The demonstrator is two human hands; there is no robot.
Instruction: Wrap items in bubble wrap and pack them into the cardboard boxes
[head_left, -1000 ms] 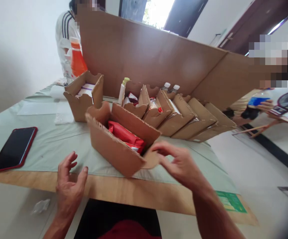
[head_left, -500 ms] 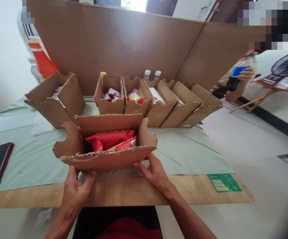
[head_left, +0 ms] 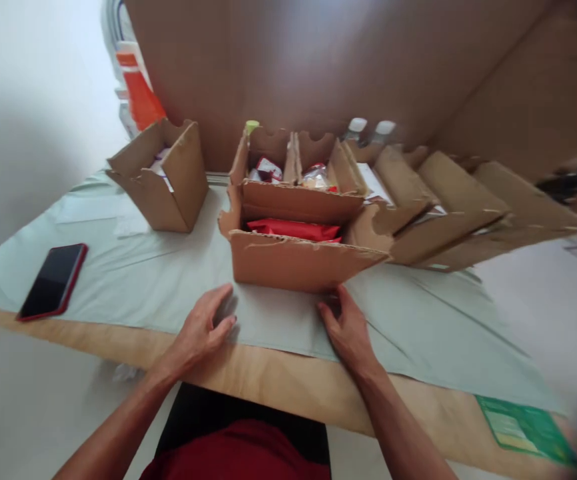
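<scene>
An open cardboard box (head_left: 293, 260) with red packets (head_left: 293, 230) inside stands on the pale green cloth (head_left: 133, 280) in front of me. My left hand (head_left: 201, 330) lies flat on the cloth just left of the box front, fingers stretched out, holding nothing. My right hand (head_left: 348, 330) rests on the cloth with its fingertips at the box's lower right front edge, fingers extended.
Behind stands a row of several open cardboard boxes (head_left: 418, 193) holding packets and bottles, backed by a tall cardboard sheet (head_left: 343, 60). A separate box (head_left: 161, 177) sits at the left, an orange bottle (head_left: 141, 97) behind it. A red-cased phone (head_left: 53, 280) lies at the left. A green sticker (head_left: 523, 427) marks the wooden table edge.
The box has gone from my hands at the table edge to the cloth farther back, against the row. Both hands have let go and now lie flat.
</scene>
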